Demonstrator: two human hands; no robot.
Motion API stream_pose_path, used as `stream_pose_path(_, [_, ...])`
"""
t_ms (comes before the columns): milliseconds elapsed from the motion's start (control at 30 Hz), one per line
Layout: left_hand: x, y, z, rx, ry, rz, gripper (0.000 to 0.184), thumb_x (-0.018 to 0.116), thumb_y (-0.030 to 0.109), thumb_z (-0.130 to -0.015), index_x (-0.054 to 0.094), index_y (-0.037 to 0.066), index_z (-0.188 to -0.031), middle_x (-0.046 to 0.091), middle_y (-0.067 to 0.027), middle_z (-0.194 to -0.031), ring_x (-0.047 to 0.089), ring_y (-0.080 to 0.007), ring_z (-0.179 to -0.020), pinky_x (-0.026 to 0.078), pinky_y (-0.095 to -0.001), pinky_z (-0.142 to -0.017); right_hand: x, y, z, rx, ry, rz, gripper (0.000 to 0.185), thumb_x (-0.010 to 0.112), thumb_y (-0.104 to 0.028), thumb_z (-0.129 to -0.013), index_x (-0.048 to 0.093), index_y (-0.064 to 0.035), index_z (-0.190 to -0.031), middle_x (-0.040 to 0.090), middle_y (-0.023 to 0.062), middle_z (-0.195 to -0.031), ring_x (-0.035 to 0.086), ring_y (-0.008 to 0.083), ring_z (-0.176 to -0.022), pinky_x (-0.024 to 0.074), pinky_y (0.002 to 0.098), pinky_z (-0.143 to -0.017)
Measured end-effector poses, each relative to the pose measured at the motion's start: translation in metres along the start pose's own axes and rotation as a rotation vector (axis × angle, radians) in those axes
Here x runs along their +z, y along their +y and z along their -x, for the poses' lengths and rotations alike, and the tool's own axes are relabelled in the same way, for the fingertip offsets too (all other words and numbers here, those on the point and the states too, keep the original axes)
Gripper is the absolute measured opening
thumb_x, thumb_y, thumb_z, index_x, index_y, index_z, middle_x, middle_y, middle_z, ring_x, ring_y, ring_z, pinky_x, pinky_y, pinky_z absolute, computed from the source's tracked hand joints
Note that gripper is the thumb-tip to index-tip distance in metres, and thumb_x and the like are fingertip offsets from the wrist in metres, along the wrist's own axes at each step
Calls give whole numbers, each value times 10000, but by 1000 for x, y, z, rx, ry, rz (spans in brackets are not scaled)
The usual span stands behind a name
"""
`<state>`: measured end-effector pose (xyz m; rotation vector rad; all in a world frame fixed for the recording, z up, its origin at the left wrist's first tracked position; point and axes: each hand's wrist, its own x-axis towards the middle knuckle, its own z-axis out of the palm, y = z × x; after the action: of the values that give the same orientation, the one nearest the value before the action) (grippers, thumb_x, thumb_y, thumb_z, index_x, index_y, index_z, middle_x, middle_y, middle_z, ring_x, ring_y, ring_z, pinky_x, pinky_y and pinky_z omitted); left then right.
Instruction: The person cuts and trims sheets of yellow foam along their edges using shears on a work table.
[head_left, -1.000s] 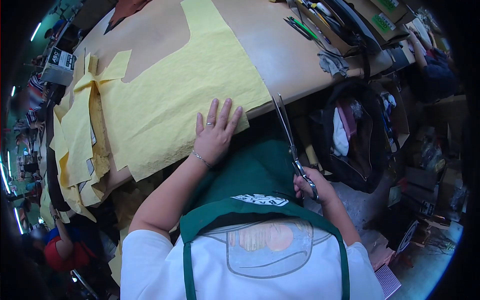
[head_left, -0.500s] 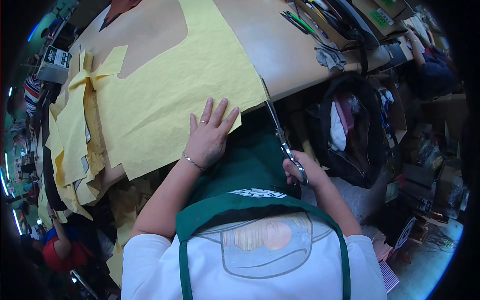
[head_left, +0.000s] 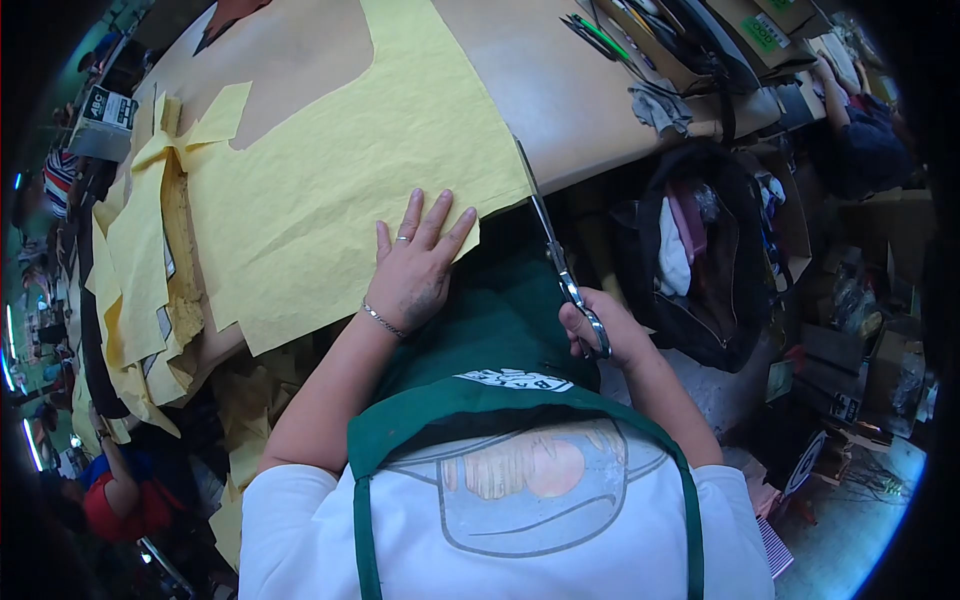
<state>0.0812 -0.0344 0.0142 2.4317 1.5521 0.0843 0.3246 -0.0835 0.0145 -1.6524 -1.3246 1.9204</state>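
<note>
A large sheet of yellow material (head_left: pixel 330 200), paper or thin fabric, lies over the table edge nearest me. My left hand (head_left: pixel 423 262) rests flat on its near edge, fingers spread, with a ring and a bracelet on. In my right hand (head_left: pixel 603 328) is a pair of long metal scissors (head_left: pixel 562 262), gripped by the handles. Their blades point away from me and lie along the sheet's right edge, near its corner. How far the blades are apart is hard to make out.
Layered yellow scraps (head_left: pixel 135 270) hang at the table's left side. Pens (head_left: pixel 600 38), a grey cloth (head_left: pixel 660 108) and cardboard boxes (head_left: pixel 765 30) sit at the back right. An open black bag (head_left: pixel 725 270) stands right of my scissors. Other people are at the far left and right.
The view has shifted very slightly. My right hand and the scissors have tipped a little, while my left hand stays flat on the yellow sheet.
</note>
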Motion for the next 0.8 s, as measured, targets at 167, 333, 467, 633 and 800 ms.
stream_pose_path(167, [0, 0, 0, -3, -5, 13, 578, 451, 41, -774, 306, 227, -1302, 202, -67, -1388, 144, -333, -1286, 189, -636, -926, 1, -2, 2, -7, 33, 1, 676, 533, -713, -605, 461, -57, -750, 479, -4, -583, 508, 71, -467, 391, 180, -424])
stream_pose_path(333, [1, -1, 0, -2, -1, 18, 582, 446, 33, -771, 308, 226, -1302, 202, -66, -1388, 143, -330, -1287, 180, -633, -930, 3, -3, 5, -9, 65, 11, 654, 544, -696, -615, 467, -57, -732, 477, -5, -561, 503, 72, -443, 390, 183, -407])
stream_pose_path(467, [2, -1, 0, -4, -3, 19, 584, 442, 27, -768, 309, 226, -1301, 202, -65, -1389, 140, -326, -1289, 174, -631, -932, 5, -3, 7, -1, 88, 25, 633, 549, -679, -628, 469, -56, -713, 477, -2, -531, 500, 73, -424, 385, 187, -388])
stream_pose_path(633, [1, -1, 0, -9, -3, 23, 585, 443, 28, -767, 311, 225, -1301, 204, -63, -1389, 135, -320, -1292, 165, -629, -937, 7, -6, 9, 29, 131, 14, 608, 597, -636, -619, 482, -39, -634, 455, -1, -502, 482, 77, -396, 396, 213, -377])
stream_pose_path(800, [2, -1, 0, -13, 0, 32, 585, 446, 30, -767, 311, 227, -1302, 204, -59, -1390, 131, -317, -1293, 161, -627, -939, 8, -7, 9, 93, 148, 54, 562, 614, -587, -651, 478, -44, -619, 452, 3, -474, 477, 77, -382, 388, 215, -366])
